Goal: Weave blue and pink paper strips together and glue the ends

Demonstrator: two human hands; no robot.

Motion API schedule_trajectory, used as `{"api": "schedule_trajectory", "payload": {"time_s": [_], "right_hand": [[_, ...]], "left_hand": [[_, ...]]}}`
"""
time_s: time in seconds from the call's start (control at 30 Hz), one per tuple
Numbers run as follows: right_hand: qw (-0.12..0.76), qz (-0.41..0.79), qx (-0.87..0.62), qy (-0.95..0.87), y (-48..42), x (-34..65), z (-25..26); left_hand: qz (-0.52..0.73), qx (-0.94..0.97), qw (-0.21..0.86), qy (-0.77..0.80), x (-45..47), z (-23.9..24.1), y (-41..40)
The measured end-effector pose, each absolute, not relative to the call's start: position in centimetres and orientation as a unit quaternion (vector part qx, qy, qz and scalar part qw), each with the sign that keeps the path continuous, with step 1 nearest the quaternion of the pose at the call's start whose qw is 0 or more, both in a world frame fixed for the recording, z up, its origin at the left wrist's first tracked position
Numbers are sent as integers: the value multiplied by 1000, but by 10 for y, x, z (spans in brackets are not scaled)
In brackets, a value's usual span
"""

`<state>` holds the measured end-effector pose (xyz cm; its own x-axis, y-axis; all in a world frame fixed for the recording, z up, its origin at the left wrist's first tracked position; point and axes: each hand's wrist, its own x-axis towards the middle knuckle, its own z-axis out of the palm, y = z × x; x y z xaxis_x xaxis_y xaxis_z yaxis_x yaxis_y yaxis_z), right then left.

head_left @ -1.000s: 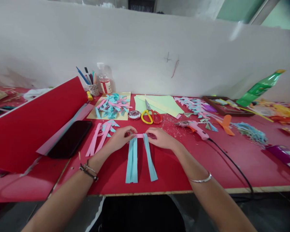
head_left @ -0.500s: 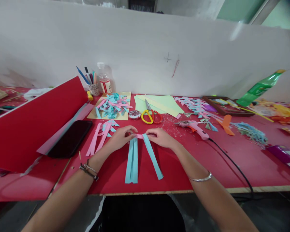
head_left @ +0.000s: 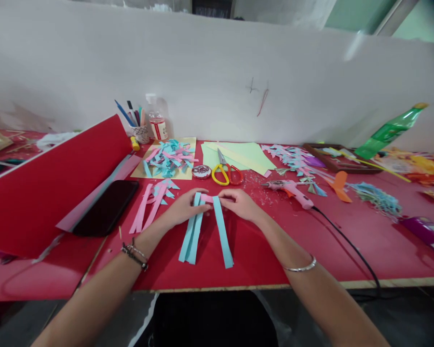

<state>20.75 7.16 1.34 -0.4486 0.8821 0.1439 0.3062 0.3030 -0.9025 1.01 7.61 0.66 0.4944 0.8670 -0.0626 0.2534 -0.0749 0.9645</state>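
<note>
The red table (head_left: 311, 250) carries three long blue paper strips (head_left: 222, 231) near its front edge, their far ends gathered together. The left hand (head_left: 181, 207) pinches the left pair's far ends. The right hand (head_left: 238, 203) pinches the short pink strip (head_left: 207, 198) that crosses them. The scissors (head_left: 226, 172) lie just beyond.

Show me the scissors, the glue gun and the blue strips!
scissors (head_left: 224, 166): head view, on the pivot where the blades cross.
glue gun (head_left: 287, 186): head view, on the pink body.
blue strips (head_left: 223, 231): head view, midway down the right strip.
</note>
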Motion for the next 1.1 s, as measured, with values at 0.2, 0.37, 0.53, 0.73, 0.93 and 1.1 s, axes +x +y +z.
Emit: {"api": "schedule_trajectory", "payload": {"time_s": [0.2,0.37,0.53,0.73,0.93,1.1], "right_hand": [[356,387,-422,-739,69,201,12],[360,368,-426,-743,66,197,15],[353,368,-430,-745,66,197,14],[363,380,-436,-731,67,200,16],[358,405,-446,-713,69,204,15],[350,424,-443,-708,70,207,14]], "left_hand": [[332,658,490,465,19,12,67],[334,635,487,498,26,17,63],[350,643,450,511,27,18,63],[365,654,432,503,20,10,70],[386,635,471,475,20,10,72],[371,648,462,479,18,12,72]]}}
